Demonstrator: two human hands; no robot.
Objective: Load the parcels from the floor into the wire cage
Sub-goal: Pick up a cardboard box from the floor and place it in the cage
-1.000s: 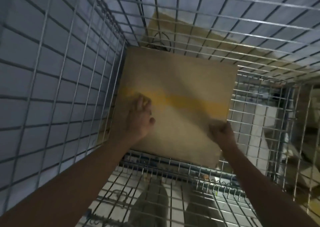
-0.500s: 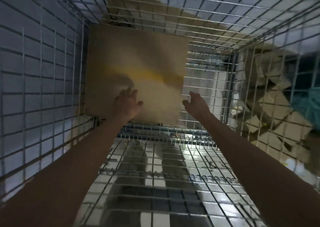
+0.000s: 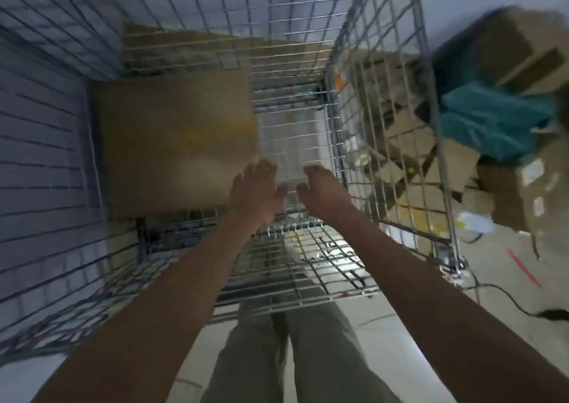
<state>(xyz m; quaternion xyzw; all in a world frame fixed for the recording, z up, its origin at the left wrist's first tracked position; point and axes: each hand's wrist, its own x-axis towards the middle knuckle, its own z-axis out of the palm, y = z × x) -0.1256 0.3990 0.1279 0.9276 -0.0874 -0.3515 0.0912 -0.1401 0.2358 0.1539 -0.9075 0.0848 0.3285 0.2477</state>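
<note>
A flat brown cardboard parcel (image 3: 175, 144) with a yellow tape stripe lies on the floor of the wire cage (image 3: 308, 261), pushed against its left wall. My left hand (image 3: 257, 187) hovers at the parcel's near right corner with its fingers spread and holds nothing. My right hand (image 3: 323, 184) is just to the right, above the bare wire floor, fingers loose and empty. Whether the left fingertips touch the parcel is blurred.
The cage's right wall (image 3: 385, 119) stands between me and a heap of cardboard parcels (image 3: 409, 162) on the floor outside. A teal bag (image 3: 492, 119) and more boxes (image 3: 523, 42) lie further right. Cables (image 3: 508, 298) run across the floor. My legs show below the cage.
Both hands have let go of the parcel, which now lies flat in the cage's left side. The hands have drawn back to its right corner, and my view has swung right.
</note>
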